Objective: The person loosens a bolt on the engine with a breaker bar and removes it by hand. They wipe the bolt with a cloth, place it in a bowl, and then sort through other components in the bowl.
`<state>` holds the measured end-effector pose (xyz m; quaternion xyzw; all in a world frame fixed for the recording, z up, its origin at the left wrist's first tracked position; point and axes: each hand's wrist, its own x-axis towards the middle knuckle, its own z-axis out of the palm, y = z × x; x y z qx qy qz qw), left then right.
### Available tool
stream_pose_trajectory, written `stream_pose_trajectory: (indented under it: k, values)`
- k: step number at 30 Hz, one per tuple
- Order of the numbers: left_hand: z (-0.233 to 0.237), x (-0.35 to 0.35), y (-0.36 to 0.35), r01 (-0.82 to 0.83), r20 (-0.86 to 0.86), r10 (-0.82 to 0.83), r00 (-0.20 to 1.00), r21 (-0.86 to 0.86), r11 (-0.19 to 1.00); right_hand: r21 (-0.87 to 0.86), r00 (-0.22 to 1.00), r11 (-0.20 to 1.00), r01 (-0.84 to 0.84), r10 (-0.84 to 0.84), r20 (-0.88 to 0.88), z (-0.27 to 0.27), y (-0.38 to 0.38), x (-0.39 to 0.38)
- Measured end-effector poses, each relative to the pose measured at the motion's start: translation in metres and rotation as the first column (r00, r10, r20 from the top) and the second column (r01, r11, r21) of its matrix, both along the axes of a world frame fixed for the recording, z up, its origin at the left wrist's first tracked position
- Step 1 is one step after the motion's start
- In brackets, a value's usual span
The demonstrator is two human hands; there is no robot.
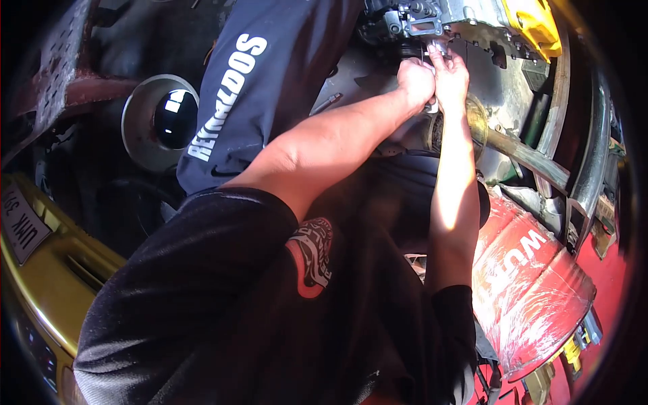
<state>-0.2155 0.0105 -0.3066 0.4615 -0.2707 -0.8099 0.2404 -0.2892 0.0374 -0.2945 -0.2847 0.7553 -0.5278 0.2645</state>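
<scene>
Both of my hands are together at the underside of an engine assembly (422,25) at the top of the head view. My left hand (416,81) is closed in a fist. A bit of shiny metal shows below it, but what the fist grips is mostly hidden. Right beside it, my right hand (451,77) is closed too, thumb and fingers pinched near a small metal part under the engine. Whatever sits between those fingers is too small to make out. A yellow cover (534,27) lies on the engine's right side.
Left of my dark trouser leg (236,101) stands a round container (132,128) with a dark, reflecting inside. A yellow car's bumper (57,263) is at lower left. On the right are a plastic-wrapped red drum (533,290) and metal bars (590,145); a perforated metal piece (61,61) is upper left.
</scene>
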Motion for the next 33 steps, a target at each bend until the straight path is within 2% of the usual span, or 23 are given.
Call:
stream_pose_trajectory:
  k: [1,4,5,8,9,12,13,16,17,18,20,21,22,23,24,25,26,28,29,30,31,32,33]
  values:
    - [-0.022,-0.016,0.007,0.009,0.103,0.004,0.995,-0.121,0.993,-0.067,0.998,0.998,0.018,-0.014,0.06,-0.007,-0.001,-0.005]
    - [-0.038,-0.024,0.015,0.016,0.217,0.043,0.975,-0.266,0.964,-0.008,0.976,0.997,0.08,-0.076,0.204,0.001,0.003,-0.002]
    - [-0.037,-0.021,0.013,0.023,0.213,0.03,0.977,-0.245,0.969,-0.043,0.961,0.996,0.075,-0.06,0.268,-0.007,0.003,-0.006]
    - [-0.013,-0.006,0.003,0.089,0.161,-0.069,0.985,-0.121,0.989,-0.042,0.949,0.996,0.075,-0.058,0.31,-0.015,0.003,-0.011]
    - [-0.008,-0.003,0.002,0.102,0.146,-0.084,0.986,-0.12,0.988,-0.09,0.95,0.992,0.085,-0.053,0.309,-0.017,0.002,-0.012]
    - [-0.017,-0.003,0.002,0.031,-0.201,-0.013,0.979,0.088,0.996,-0.023,0.999,0.999,0.044,-0.044,0.024,-0.003,0.003,0.002]
    - [-0.019,-0.008,0.001,-0.036,-0.335,0.114,0.935,0.232,0.972,-0.012,0.995,0.998,0.069,-0.069,-0.077,-0.001,0.003,0.008]
    - [-0.009,0.012,-0.012,0.151,-0.463,0.056,0.885,0.399,0.904,0.378,0.963,0.916,0.133,-0.03,-0.267,0.029,0.002,0.017]
    - [-0.008,0.012,-0.01,0.122,-0.442,0.06,0.895,0.372,0.92,0.474,0.941,0.866,0.159,0.012,-0.338,0.046,0.004,0.024]
    - [-0.007,0.011,-0.007,0.069,-0.385,0.048,0.922,0.286,0.956,0.321,0.825,0.938,0.128,0.079,-0.56,0.033,0.014,0.018]
    - [0.0,0.012,-0.005,0.051,-0.289,0.013,0.957,0.212,0.976,0.267,0.937,0.955,0.126,-0.026,-0.35,0.048,0.021,0.025]
    - [-0.011,0.005,0.0,0.038,-0.141,-0.026,0.99,0.088,0.995,0.292,0.935,0.946,0.14,-0.03,-0.353,0.042,0.03,0.018]
    - [-0.022,0.0,0.006,0.06,0.066,-0.058,0.996,-0.034,0.998,0.315,0.933,0.936,0.157,-0.036,-0.358,0.029,0.043,0.003]
    - [-0.032,-0.003,0.009,0.092,0.126,-0.081,0.989,-0.086,0.992,0.369,0.944,0.913,0.177,-0.051,-0.327,0.011,0.059,-0.014]
    - [-0.033,-0.005,0.011,0.101,0.17,-0.085,0.982,-0.093,0.991,0.364,0.972,0.916,0.172,-0.097,-0.215,-0.027,0.084,-0.04]
    - [-0.032,-0.007,0.014,0.097,0.189,-0.083,0.979,-0.067,0.993,0.61,0.979,0.767,0.202,-0.131,-0.159,-0.021,0.087,-0.034]
    - [-0.026,-0.007,0.016,0.09,0.182,-0.083,0.98,-0.03,0.996,0.701,0.986,0.695,0.158,-0.075,-0.148,-0.04,0.106,-0.042]
    - [-0.023,-0.008,0.018,0.09,0.199,-0.082,0.977,-0.034,0.995,0.772,0.998,0.632,-0.067,0.038,0.055,-0.105,0.164,-0.072]
    - [-0.019,-0.004,0.012,0.075,0.304,-0.013,0.952,-0.192,0.979,0.714,0.988,0.697,-0.059,-0.063,0.143,-0.091,0.155,-0.051]
    - [-0.017,-0.002,0.002,0.11,0.274,-0.077,0.959,-0.109,0.988,0.653,0.96,0.756,-0.039,-0.153,0.234,-0.082,0.147,-0.025]
    - [-0.024,-0.004,0.004,0.107,0.255,-0.06,0.965,-0.172,0.979,0.622,0.916,0.777,0.098,-0.315,0.249,-0.073,0.131,-0.001]
    - [-0.032,-0.004,0.008,0.101,0.238,-0.045,0.97,-0.23,0.968,0.577,0.913,0.8,0.167,-0.347,0.217,-0.077,0.128,0.013]
    - [-0.037,-0.005,0.01,0.056,0.083,-0.047,0.995,-0.11,0.992,0.53,0.905,0.816,0.233,-0.38,0.188,-0.083,0.128,0.024]
